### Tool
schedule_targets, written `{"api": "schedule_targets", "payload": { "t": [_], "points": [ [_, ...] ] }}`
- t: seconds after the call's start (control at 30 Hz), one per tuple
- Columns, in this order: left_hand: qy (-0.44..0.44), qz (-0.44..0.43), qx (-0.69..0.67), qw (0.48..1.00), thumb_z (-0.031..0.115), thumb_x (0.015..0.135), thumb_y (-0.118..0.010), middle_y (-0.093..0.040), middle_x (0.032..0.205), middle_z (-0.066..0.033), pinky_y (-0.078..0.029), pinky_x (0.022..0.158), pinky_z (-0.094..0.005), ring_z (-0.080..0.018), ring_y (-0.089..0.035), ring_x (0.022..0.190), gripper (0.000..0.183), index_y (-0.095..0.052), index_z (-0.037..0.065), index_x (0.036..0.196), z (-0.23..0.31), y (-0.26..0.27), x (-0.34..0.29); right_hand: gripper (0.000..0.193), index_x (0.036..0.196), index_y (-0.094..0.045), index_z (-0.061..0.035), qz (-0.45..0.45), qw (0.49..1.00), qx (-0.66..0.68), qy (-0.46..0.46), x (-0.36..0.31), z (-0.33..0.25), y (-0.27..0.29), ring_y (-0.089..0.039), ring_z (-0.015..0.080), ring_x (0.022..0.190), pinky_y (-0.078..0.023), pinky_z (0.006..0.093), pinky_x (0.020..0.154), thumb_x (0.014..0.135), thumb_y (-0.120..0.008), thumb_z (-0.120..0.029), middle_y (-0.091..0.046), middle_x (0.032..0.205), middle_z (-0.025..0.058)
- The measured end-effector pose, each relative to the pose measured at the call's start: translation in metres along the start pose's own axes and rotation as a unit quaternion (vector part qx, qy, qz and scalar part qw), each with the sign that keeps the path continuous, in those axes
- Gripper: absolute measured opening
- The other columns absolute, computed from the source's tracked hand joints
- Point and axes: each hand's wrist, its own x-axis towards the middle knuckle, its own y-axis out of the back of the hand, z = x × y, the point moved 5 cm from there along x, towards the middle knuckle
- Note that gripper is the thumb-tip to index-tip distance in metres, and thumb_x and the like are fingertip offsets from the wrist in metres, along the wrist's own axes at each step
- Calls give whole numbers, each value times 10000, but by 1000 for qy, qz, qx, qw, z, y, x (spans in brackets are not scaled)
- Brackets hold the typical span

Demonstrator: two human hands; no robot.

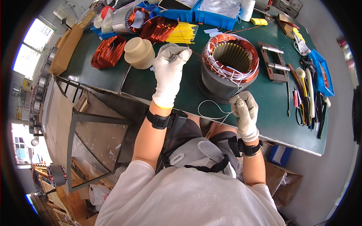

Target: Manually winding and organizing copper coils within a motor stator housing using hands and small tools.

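A motor stator point(220, 84) stands upright on the bench, dark grey outside. Its ring of copper windings point(253, 64) is wrapped with white lacing cord. My right hand point(245, 111), in a whitish glove, pinches the lacing cord point(205, 115) at the stator's near side; a slack loop of it hangs at the bench edge. To the stator's left, my gloved left hand point(171, 60) is raised with its fingers closed. Whatever those fingers hold is hidden. Beside that hand sits a cream stepped cylinder point(138, 52).
Copper coil bundles point(108, 52), yellow strips point(181, 33) and blue bins point(215, 19) lie along the back. On the right are a metal fixture point(274, 62), several hand tools point(307, 94) and a blue tray point(320, 73). A metal frame point(71, 150) stands at left.
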Motion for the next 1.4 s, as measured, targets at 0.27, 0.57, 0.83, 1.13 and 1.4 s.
{"api": "schedule_targets", "payload": {
  "t": [0.27,0.57,0.83,1.13,1.4],
  "points": [
    [-190,171,258,932,78,896,-716,-652,951,-41,-496,803,-344,-167,-598,854,92,-669,16,945,67,7,-13,212,977,-643,-9,9,1000,0,-5,0,4,0,-434,45,676,-374,219,611,1000,-520,-180,-518,740,-35],
    [-374,-319,437,753,142,817,-694,-662,1167,-97,-485,979,-443,-310,-624,1104,406,-629,124,1218,89,-119,-32,232,980,-637,-3,9,1000,10,4,0,4,-1,-468,67,695,-407,232,640,1004,-544,-214,-565,822,7],
    [-400,-404,498,655,126,786,-687,-610,903,-54,-528,664,-392,-265,-645,772,287,-659,117,1071,72,-119,-27,190,991,-632,-16,-3,998,-59,16,1,-5,-2,-460,57,712,-403,230,653,1000,-524,-172,-585,870,8],
    [-401,-307,458,732,4,776,-678,-599,844,-54,-480,543,-366,-252,-614,613,311,-674,110,1069,53,-84,-45,195,972,-641,-3,7,993,-111,49,7,-11,2,-485,79,679,-418,252,631,991,-522,-157,-589,819,45],
    [-416,-199,412,786,103,814,-732,-573,1237,-158,-439,974,-453,-365,-537,1128,342,-631,70,1139,69,-81,-41,216,975,-634,4,-4,996,-66,60,6,-5,-3,-479,79,686,-411,253,634,1005,-515,-173,-574,812,29]
  ]
}}
